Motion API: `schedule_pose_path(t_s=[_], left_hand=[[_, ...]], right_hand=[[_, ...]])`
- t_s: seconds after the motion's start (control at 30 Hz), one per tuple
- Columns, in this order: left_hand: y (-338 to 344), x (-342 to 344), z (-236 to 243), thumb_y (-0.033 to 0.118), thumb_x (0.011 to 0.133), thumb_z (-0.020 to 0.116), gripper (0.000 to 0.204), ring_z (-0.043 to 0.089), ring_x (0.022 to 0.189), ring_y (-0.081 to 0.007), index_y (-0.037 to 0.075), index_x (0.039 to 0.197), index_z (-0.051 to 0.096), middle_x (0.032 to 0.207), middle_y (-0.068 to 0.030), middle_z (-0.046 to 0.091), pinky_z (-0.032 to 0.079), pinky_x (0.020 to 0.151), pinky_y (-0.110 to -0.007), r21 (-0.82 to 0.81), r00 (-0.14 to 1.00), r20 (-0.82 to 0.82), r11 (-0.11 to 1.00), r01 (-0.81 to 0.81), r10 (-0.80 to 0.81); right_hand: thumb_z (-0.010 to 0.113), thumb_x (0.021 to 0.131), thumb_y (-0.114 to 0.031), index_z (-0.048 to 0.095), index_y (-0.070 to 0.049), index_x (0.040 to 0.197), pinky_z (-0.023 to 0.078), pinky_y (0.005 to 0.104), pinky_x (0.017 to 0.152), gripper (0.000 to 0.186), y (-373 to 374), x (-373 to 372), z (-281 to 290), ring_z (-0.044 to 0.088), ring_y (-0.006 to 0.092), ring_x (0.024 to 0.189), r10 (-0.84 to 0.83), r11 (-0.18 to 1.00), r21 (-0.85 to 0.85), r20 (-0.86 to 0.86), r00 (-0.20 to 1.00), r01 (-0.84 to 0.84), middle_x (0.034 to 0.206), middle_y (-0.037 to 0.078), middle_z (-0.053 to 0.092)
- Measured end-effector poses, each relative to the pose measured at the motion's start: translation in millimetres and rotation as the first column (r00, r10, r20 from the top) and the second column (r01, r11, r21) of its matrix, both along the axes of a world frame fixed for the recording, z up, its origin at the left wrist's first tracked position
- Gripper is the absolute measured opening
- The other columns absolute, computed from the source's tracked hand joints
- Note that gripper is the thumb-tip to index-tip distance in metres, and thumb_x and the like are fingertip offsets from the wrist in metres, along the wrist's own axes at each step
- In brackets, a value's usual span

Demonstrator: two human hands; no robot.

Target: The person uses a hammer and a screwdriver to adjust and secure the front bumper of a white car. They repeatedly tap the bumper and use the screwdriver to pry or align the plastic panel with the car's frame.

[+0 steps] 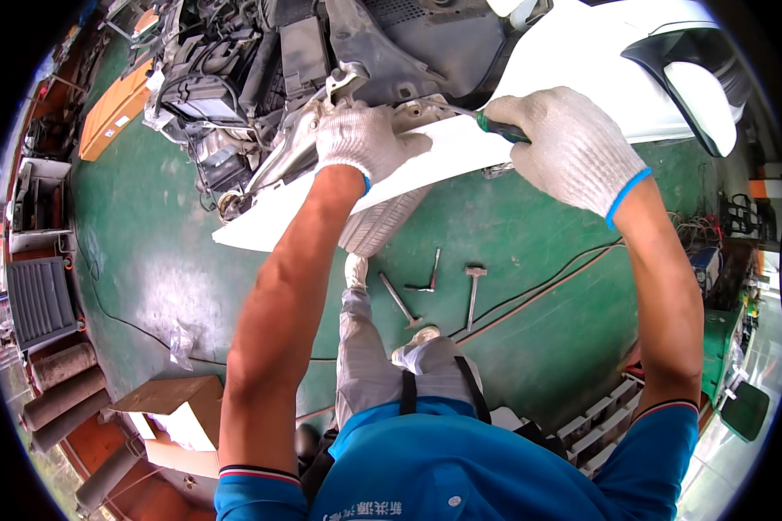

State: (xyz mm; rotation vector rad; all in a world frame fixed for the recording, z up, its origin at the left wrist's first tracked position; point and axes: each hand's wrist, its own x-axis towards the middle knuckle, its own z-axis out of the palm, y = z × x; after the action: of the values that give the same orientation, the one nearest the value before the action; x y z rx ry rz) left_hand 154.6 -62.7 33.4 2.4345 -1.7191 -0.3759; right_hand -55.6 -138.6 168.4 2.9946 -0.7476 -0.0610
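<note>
A white car fender (456, 152) runs along the side of an opened engine bay. My left hand (361, 139), in a knitted glove, is closed over its upper edge beside a metal bracket (346, 80). The thumb lies along the white panel, while the fingertips are partly hidden. My right hand (569, 143), gloved too, is wrapped round the green and black handle of a screwdriver (500, 128). Its thin shaft points left, toward the fender's upper edge; whether the tip touches anything I cannot tell. Below the fender shows a tyre (382, 221).
Two hammers (473, 291) (400, 300) and a ratchet wrench (433, 273) lie on the green floor by my feet. A hose and cable (543, 295) cross to the right. An opened cardboard box (182, 417) stands lower left. A white side mirror (702, 104) juts out at right.
</note>
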Motion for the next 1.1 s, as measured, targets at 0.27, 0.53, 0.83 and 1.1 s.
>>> schedule_pose_path(t_s=[0.27,0.53,0.83,1.1], left_hand=[[-3.5,-14.9,-19.9,0.067,0.083,0.067,0.079,0.058,0.129,-0.0404,0.008,0.136,0.065,0.128,-0.0220,0.066,0.048,0.106,-0.050,-0.065,0.989,0.151,0.998,0.005,0.005],[-5.8,-5.2,-1.4,0.060,0.078,0.072,0.078,0.062,0.126,-0.0345,0.009,0.136,0.066,0.132,-0.0186,0.068,0.048,0.108,-0.046,0.108,0.994,0.072,0.991,0.079,-0.087],[-2.2,3.3,0.0,0.051,0.074,0.074,0.065,0.067,0.118,-0.0355,0.006,0.121,0.073,0.123,-0.0199,0.072,0.048,0.106,-0.046,0.060,0.990,0.019,0.988,0.139,-0.141],[-1.7,1.8,0.9,0.045,0.073,0.073,0.063,0.068,0.116,-0.0343,0.006,0.122,0.072,0.119,-0.0195,0.073,0.049,0.104,-0.048,0.041,0.987,0.035,0.987,0.158,-0.160]], right_hand=[[0.060,0.077,-0.009,0.073,0.001,0.117,0.051,0.0463,0.101,0.043,-17.4,9.0,7.4,0.067,0.0420,0.104,0.057,0.994,0.093,0.046,0.997,-0.061,0.109,0.026,0.071],[0.063,0.076,-0.011,0.072,0.003,0.119,0.052,0.0414,0.102,0.046,-14.4,21.9,28.7,0.067,0.0389,0.110,-0.103,0.969,0.220,-0.059,0.993,0.114,0.117,0.022,0.072],[0.064,0.077,-0.011,0.074,0.002,0.117,0.057,0.0409,0.092,0.044,-4.2,47.7,49.9,0.073,0.0354,0.094,-0.206,0.975,0.046,-0.165,0.965,0.216,0.108,0.023,0.075],[0.067,0.076,-0.013,0.076,-0.001,0.112,0.055,0.0421,0.094,0.039,-27.4,21.6,44.5,0.070,0.0372,0.098,-0.141,0.982,0.107,-0.117,0.983,0.154,0.106,0.020,0.075]])
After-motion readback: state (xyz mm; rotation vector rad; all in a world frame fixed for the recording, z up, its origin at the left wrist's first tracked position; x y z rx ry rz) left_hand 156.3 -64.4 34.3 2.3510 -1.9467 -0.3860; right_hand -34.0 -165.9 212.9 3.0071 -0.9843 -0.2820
